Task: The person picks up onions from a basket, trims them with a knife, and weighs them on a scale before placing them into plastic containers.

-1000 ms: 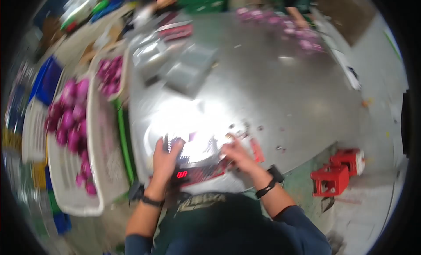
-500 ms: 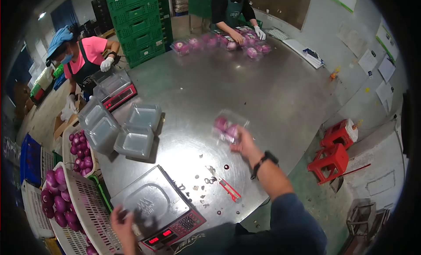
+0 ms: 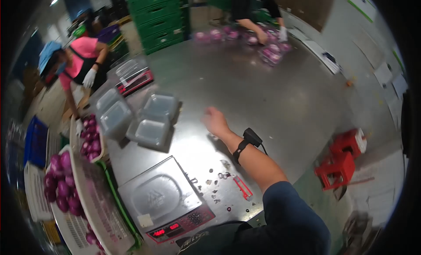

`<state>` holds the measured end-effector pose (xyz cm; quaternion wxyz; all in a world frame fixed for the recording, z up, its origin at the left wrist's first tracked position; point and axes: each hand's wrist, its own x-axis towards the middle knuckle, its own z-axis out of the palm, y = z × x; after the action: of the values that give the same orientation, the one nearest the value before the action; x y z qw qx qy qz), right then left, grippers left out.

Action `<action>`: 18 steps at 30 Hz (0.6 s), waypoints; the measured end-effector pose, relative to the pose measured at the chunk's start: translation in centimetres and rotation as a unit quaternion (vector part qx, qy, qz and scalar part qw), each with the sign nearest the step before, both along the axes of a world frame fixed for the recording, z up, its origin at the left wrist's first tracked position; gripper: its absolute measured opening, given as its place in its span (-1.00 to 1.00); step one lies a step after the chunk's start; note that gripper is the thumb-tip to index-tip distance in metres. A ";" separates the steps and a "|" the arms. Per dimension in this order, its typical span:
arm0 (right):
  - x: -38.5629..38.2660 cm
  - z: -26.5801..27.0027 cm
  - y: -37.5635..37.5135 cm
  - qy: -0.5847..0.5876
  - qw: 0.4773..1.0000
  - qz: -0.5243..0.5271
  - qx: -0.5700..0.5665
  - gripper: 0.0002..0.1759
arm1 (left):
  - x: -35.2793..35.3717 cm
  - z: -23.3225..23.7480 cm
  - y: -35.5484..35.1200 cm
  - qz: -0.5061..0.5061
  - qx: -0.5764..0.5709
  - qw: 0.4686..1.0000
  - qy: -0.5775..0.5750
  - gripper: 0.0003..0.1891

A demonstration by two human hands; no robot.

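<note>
My right hand [image 3: 215, 122] is above the middle of the metal table, beyond the scale, with no pack in it. Its fingers look loosely apart, though motion blurs them. To its left are clear plastic boxes [image 3: 151, 131], open and apart from the hand. My left hand is out of view. Below stands a digital scale [image 3: 160, 195] with a bare steel plate and lit red digits. On the table's near part lie a red-handled cutter [image 3: 242, 188] and scraps of onion skin [image 3: 208, 182]. A pack of purple onions [image 3: 270, 56] is at the far side, near a co-worker.
Baskets of purple onions [image 3: 63, 182] stand along the left. A co-worker in pink [image 3: 85, 48] reaches into one, beside a second scale [image 3: 136, 81]. Another co-worker [image 3: 258, 22] handles packs at the far edge. Green crates [image 3: 158, 22] rise behind; red stools [image 3: 335, 167] stand right.
The onion pack has left my right hand, which is now farther left. My left hand has gone from the scale and out of view. The view has shifted.
</note>
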<state>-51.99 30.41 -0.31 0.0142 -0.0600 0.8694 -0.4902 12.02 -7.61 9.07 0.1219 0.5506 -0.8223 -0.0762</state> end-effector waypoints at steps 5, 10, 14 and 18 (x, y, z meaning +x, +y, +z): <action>2.1 0.5 -11.5 0.146 0.975 0.167 -0.011 -0.63 | 3.6 -4.1 -3.6 -0.094 0.001 0.990 0.102 -0.79; 3.3 -3.4 -21.5 0.254 0.944 0.206 0.031 -0.67 | 2.2 -2.5 -2.5 -0.027 0.066 0.990 0.126 -0.84; 6.4 -5.1 -25.0 0.176 0.901 0.325 0.227 -0.54 | 3.6 -3.3 -3.5 -0.018 0.091 0.988 0.120 -0.81; 7.0 -3.5 -23.8 0.178 0.919 0.265 0.233 -0.54 | 2.8 -2.7 -3.0 -0.005 0.101 0.984 0.150 -0.80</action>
<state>-44.96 6.58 -3.83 0.0023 -0.3698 0.8993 -0.2335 14.84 -10.65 6.34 0.1873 0.5383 -0.7856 -0.2409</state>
